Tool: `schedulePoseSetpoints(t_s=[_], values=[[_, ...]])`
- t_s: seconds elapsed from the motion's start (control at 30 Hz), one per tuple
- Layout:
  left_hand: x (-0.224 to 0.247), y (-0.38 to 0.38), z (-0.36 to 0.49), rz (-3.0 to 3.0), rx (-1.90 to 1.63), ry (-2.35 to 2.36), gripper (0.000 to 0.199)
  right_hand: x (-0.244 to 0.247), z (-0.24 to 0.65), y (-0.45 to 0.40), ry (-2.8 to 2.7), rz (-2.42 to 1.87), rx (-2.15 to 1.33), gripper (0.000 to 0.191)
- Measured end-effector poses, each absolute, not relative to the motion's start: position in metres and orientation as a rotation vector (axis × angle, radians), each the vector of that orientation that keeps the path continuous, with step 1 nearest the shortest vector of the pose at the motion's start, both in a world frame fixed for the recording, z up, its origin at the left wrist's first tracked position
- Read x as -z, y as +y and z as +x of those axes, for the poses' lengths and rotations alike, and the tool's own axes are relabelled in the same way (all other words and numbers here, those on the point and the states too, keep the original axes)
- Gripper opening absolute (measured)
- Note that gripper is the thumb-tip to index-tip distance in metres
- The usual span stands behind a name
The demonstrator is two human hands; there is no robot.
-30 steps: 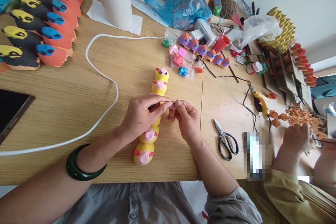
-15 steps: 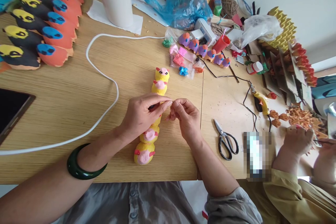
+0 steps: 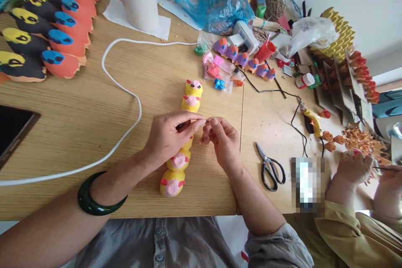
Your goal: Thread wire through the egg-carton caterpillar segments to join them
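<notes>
A row of yellow bumps with pink patches and red bits (image 3: 178, 160) lies lengthwise on the wooden table, its middle covered by my left hand (image 3: 171, 132). The bump at the far end has dark eye-like marks. My left thumb and fingertips are pinched together just above the row's right side. Touching them, my right hand (image 3: 224, 136) is also pinched, thumb against forefinger, with its other fingers curled. Whatever is between the fingertips is too small to make out. Off to the right of my right hand lie black-handled scissors (image 3: 269, 166).
Small packets of coloured clay (image 3: 216, 69) lie beyond my hands, beside a purple-and-orange bump row (image 3: 241, 59). A white cable (image 3: 140, 111) curves across the left. Painted bump rows (image 3: 64, 37) and a tablet (image 3: 15, 132) sit further left. A co-worker's hands (image 3: 356, 167) are at right.
My right thumb has shifted slightly, while both hands stay pinched together over the yellow row. The co-worker's hand has moved a little to the left. The objects on the table lie as before.
</notes>
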State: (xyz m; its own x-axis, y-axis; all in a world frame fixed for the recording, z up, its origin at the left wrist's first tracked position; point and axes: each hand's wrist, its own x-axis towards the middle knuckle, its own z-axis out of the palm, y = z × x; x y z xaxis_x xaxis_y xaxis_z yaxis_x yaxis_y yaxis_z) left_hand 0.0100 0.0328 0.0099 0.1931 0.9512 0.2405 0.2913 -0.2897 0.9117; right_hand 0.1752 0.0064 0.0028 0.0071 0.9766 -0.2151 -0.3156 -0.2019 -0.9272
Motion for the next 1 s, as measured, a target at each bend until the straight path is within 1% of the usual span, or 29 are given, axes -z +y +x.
schedulePoseSetpoints(t_s=[0.2, 0.4, 0.57, 0.7, 0.87, 1.0], values=[[-0.0111, 0.0318, 0.0105, 1.695, -1.114, 1.185, 0.017, -0.0025, 0.1753, 0.0063, -0.811, -1.113, -1.469, 0.027], [-0.0153, 0.0306, 0.0112, 1.621, -1.112, 1.162, 0.033, -0.0018, 0.1750, 0.0072, -0.804, -1.148, -1.439, 0.032], [-0.0157, 0.0325, 0.0119, 1.703, -1.083, 1.160, 0.026, -0.0037, 0.1751, 0.0075, -0.803, -1.159, -1.425, 0.037], [-0.0156, 0.0337, 0.0122, 1.718, -1.071, 1.128, 0.023, -0.0037, 0.1751, 0.0074, -0.807, -1.148, -1.431, 0.037], [-0.0126, 0.0341, 0.0121, 1.705, -1.078, 1.140, 0.014, -0.0020, 0.1752, 0.0064, -0.846, -1.176, -1.442, 0.039], [-0.0118, 0.0337, 0.0114, 1.704, -1.080, 1.139, 0.014, -0.0016, 0.1757, 0.0063, -0.850, -1.154, -1.474, 0.039]])
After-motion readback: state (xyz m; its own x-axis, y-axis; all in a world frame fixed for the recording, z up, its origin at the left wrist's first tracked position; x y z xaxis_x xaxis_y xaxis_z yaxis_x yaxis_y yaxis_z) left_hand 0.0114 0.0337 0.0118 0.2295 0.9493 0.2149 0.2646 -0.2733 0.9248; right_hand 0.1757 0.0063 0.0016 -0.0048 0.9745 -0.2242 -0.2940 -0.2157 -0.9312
